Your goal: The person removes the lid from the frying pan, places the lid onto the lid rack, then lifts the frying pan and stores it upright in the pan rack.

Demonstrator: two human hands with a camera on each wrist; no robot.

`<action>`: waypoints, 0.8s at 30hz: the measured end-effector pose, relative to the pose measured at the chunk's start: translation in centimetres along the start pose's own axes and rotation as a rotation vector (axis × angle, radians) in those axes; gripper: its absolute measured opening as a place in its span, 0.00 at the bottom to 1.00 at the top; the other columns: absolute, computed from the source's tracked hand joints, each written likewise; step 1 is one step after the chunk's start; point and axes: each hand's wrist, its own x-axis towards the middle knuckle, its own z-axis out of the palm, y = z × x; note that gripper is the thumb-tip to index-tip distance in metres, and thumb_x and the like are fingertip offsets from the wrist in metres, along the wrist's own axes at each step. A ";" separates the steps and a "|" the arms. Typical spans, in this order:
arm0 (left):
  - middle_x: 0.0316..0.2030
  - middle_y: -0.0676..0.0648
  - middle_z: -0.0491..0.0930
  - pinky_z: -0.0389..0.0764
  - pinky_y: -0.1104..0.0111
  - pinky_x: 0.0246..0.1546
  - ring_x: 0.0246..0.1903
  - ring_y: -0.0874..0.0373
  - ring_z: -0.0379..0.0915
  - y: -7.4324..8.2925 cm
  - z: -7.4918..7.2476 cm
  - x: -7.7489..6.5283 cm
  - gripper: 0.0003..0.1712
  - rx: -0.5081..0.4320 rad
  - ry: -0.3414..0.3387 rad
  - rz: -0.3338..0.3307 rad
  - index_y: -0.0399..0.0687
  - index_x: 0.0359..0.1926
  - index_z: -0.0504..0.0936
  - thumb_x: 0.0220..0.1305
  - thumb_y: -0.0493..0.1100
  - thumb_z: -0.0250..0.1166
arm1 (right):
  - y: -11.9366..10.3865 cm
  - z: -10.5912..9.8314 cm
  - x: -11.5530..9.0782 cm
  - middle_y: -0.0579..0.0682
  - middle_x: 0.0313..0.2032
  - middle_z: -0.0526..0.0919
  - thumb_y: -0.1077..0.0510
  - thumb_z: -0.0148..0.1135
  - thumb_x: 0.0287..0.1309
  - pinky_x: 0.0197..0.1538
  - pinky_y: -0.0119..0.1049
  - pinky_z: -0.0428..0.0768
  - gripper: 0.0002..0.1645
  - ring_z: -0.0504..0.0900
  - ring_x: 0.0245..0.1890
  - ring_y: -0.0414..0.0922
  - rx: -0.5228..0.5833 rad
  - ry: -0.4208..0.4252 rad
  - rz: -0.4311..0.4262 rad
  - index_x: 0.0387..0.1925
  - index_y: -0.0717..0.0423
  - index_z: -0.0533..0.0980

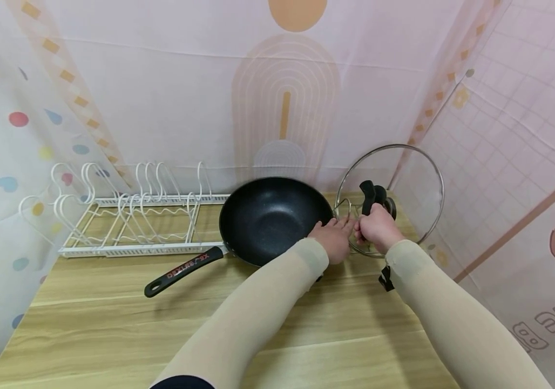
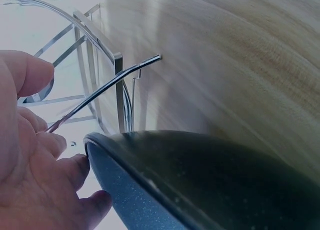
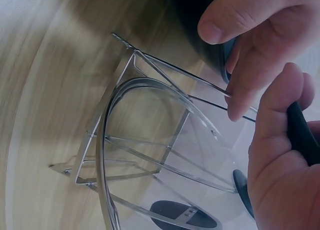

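My right hand point(image 1: 379, 227) grips the black handle point(image 3: 302, 135) of a clear glass lid with a steel rim point(image 1: 441, 189). The lid stands on edge at a small metal wire rack point(image 3: 137, 62) on the table. My left hand point(image 1: 334, 237) lies palm down between the black frying pan point(image 1: 272, 216) and the lid, fingers extended. In the right wrist view, its fingertips meet a wire of that rack, with the thumb apart from it. The left wrist view has the outer fingers close beside the pan's rim point(image 2: 165, 205); whether they touch it I cannot tell.
At the back left stands a white wire rack point(image 1: 151, 248) with several upright loops. The pan's handle point(image 1: 185, 273) juts toward the front left over the wooden table point(image 1: 127, 335). Printed curtains point(image 1: 170, 108) hang behind and at both sides.
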 end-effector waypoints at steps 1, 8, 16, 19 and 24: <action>0.86 0.55 0.44 0.53 0.48 0.82 0.84 0.52 0.44 0.0 0.0 0.0 0.42 0.000 -0.002 -0.002 0.62 0.86 0.42 0.80 0.51 0.50 | 0.0 0.0 0.0 0.52 0.31 0.76 0.61 0.38 0.81 0.33 0.38 0.85 0.25 0.77 0.26 0.43 0.002 -0.002 0.001 0.72 0.67 0.51; 0.86 0.55 0.43 0.54 0.48 0.82 0.84 0.51 0.44 -0.3 0.1 0.2 0.42 0.028 -0.014 0.000 0.63 0.86 0.42 0.80 0.51 0.51 | -0.2 0.0 -0.2 0.55 0.34 0.77 0.62 0.39 0.81 0.32 0.35 0.84 0.24 0.78 0.26 0.42 0.014 -0.005 0.004 0.70 0.69 0.53; 0.86 0.56 0.43 0.53 0.50 0.82 0.84 0.51 0.44 -0.7 0.0 0.0 0.42 0.036 -0.025 -0.003 0.66 0.86 0.43 0.79 0.51 0.51 | -0.2 0.2 -0.1 0.56 0.36 0.79 0.61 0.42 0.81 0.33 0.36 0.86 0.28 0.81 0.28 0.43 -0.014 -0.019 -0.018 0.72 0.71 0.51; 0.86 0.56 0.42 0.51 0.50 0.83 0.84 0.51 0.44 -0.8 0.0 -0.1 0.43 0.031 -0.032 -0.006 0.67 0.86 0.41 0.79 0.51 0.52 | -0.2 0.2 -0.1 0.55 0.36 0.78 0.61 0.42 0.81 0.34 0.36 0.86 0.30 0.82 0.30 0.44 -0.005 -0.023 -0.017 0.74 0.71 0.48; 0.86 0.55 0.42 0.50 0.50 0.83 0.84 0.51 0.43 -1.0 0.1 -0.1 0.43 0.014 -0.044 -0.009 0.69 0.86 0.39 0.80 0.52 0.51 | -0.3 0.1 -0.2 0.56 0.37 0.78 0.61 0.42 0.81 0.35 0.35 0.86 0.36 0.81 0.30 0.43 0.007 -0.023 -0.007 0.78 0.69 0.42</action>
